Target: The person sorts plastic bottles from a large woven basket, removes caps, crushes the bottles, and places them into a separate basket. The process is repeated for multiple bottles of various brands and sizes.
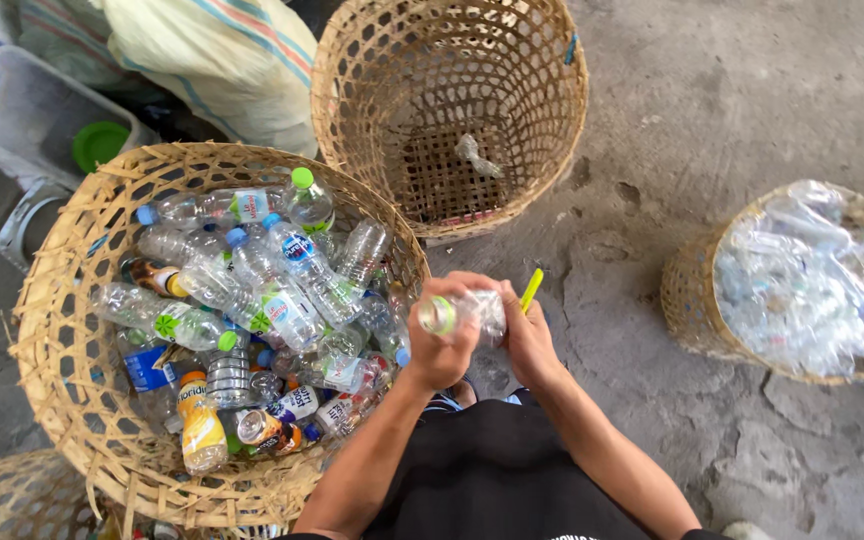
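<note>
My left hand (pixel 442 345) grips a clear plastic bottle (pixel 472 312) near its neck, the open mouth pointing left. My right hand (pixel 527 340) holds the bottle's body and also a thin yellow tool (pixel 531 289) that sticks up from the fingers. Both hands are close together above my lap, beside the right rim of a big woven basket (pixel 62 400) filled with several plastic bottles.
A nearly empty woven basket (pixel 542 130) with one crushed clear piece stands ahead. On the right, a smaller basket (pixel 687 300) holds clear crushed plastic. Sacks (pixel 222 60) and a grey tub (pixel 12 110) lie at the upper left. The floor is cracked concrete.
</note>
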